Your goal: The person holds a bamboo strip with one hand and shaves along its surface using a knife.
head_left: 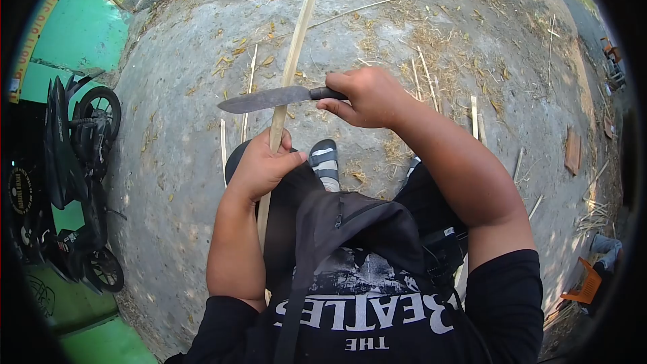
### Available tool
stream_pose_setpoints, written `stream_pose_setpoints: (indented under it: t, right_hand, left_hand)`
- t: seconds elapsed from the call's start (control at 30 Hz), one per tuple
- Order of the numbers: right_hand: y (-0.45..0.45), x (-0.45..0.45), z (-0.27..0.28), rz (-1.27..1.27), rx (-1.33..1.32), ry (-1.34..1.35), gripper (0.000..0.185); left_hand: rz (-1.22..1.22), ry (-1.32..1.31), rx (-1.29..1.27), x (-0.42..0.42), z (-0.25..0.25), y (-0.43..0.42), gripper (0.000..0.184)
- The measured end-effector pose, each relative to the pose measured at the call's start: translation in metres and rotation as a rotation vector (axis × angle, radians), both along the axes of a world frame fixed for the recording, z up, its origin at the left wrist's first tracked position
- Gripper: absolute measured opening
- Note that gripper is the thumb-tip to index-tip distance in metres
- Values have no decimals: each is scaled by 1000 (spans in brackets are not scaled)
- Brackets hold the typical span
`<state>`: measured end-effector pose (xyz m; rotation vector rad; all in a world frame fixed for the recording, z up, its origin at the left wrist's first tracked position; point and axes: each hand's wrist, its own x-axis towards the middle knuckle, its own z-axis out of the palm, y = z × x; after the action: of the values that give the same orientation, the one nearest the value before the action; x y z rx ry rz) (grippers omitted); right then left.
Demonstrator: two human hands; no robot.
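A long pale strip that looks like split bamboo runs from the top of the view down past my left thigh. My left hand is wrapped around its lower part, thumb pointing right. In my right hand is a knife, gripped by its dark handle. The broad grey blade points left and lies across the strip, a little above my left hand. Whether the edge bites into the strip I cannot tell.
Thin strips and dry leaves lie scattered on the concrete ground. A motorcycle stands at the left by a green wall. A reddish brick-like block lies at the right, and an orange chair stands lower right, near a person's leg.
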<state>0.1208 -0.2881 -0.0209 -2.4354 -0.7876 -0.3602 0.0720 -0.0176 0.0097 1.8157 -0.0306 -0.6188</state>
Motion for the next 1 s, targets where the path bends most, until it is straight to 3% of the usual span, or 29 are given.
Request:
stream_pose_setpoints:
  t: [1.0]
  right_hand:
    - [-8, 6, 4, -43, -39, 136, 44]
  left_hand:
    - [-33, 5, -2, -3, 0, 0, 31]
